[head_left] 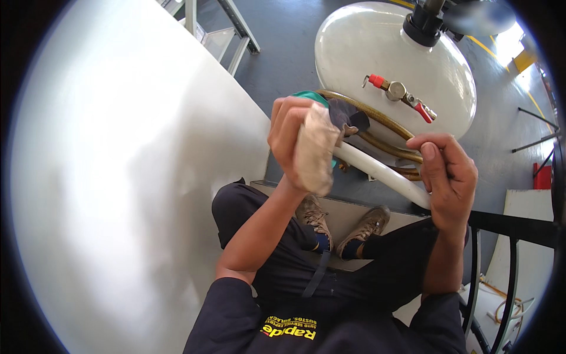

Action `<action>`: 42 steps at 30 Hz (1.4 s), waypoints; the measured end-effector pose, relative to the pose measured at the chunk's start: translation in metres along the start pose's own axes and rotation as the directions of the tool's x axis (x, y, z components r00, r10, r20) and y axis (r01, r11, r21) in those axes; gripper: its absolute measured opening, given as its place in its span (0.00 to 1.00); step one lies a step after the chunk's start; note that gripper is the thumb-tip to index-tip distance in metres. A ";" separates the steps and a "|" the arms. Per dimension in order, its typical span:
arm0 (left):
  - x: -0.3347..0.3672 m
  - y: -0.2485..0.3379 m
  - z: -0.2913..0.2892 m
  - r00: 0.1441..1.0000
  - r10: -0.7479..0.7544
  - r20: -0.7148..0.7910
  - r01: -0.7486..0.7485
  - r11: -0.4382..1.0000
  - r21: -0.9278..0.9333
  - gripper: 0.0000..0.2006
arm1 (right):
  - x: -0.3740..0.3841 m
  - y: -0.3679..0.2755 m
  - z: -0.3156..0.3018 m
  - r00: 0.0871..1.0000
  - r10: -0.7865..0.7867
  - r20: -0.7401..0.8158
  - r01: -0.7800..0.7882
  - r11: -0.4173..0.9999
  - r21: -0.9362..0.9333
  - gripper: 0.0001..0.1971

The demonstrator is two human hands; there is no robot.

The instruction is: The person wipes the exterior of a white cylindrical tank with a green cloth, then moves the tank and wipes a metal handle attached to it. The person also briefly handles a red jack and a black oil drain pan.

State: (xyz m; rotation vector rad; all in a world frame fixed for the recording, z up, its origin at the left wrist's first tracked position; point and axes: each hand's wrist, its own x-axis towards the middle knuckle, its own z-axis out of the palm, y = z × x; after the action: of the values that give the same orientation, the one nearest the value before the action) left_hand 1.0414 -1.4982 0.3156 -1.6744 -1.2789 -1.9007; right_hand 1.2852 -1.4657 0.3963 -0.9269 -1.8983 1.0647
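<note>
My left hand [288, 133] is closed around a crumpled beige cloth [317, 150], slightly blurred. Just beyond it are a dark grey rag [342, 115] and a bit of teal material [311, 96]. A white pipe [383, 174] slants from beside the cloth toward my right hand [447, 177], passing close to its wrist. The right hand's fingers are curled, thumb against the index finger; what they hold, if anything, is hidden. Brownish-gold hose [377, 115] loops behind the pipe, near the right fingertips.
A large white rounded tank [342, 47] stands ahead, bearing a metal valve fitting [396, 91] with red parts. A white panel [118, 177] fills the left side. A black railing [513, 227] runs at right. A metal ladder-like frame [236, 29] stands at the far left.
</note>
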 end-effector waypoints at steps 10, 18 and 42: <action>-0.054 -0.058 0.011 0.990 -0.008 -0.143 0.027 0.991 0.134 0.26 | 0.004 -0.001 -0.002 1.000 -0.016 0.010 0.015 0.999 0.033 0.09; -0.027 0.088 0.048 0.949 0.271 0.162 -0.308 0.910 0.276 0.24 | 0.003 0.009 -0.002 1.000 -0.012 0.001 0.012 0.982 0.187 0.09; 0.004 0.074 0.033 0.907 0.252 0.338 -0.351 0.895 0.275 0.14 | -0.007 0.023 -0.008 0.946 0.119 -0.302 -0.011 0.942 0.336 0.17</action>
State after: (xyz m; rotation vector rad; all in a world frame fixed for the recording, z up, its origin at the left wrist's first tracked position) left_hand 1.1146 -1.5124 0.3471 -1.8865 -1.2607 -1.2120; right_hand 1.3003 -1.4601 0.3762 -0.9081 -1.3804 1.1527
